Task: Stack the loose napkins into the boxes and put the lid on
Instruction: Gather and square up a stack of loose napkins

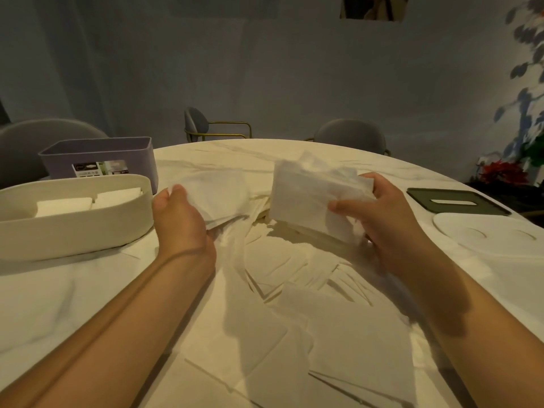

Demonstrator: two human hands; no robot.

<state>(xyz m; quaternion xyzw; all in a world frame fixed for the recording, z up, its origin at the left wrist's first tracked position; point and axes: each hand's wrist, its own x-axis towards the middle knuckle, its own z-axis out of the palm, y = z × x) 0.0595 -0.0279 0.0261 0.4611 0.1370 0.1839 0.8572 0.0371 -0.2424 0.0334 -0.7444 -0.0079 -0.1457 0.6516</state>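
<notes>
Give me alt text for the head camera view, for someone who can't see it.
A person's right hand grips a stack of white napkins above a table strewn with loose napkins; the left hand holds another napkin. At left, a cream box already holds napkins, with a purple box behind it.

Past your left hand (179, 219) and right hand (391, 219): plain grey-blue wall (265, 69), dim. High on it, above your right hand, a picture (374, 7), cut by the frame edge. Round table (59, 295), pale and veined, warmly lit. Behind its far rim: grey chair (44, 134) beyond your left hand, brass-framed chair (206, 125) further back between both hands, rounded chair (350, 135) beyond your right hand. Far right of your right hand: leafy branches (527, 92), red flowers (500, 172).
</notes>
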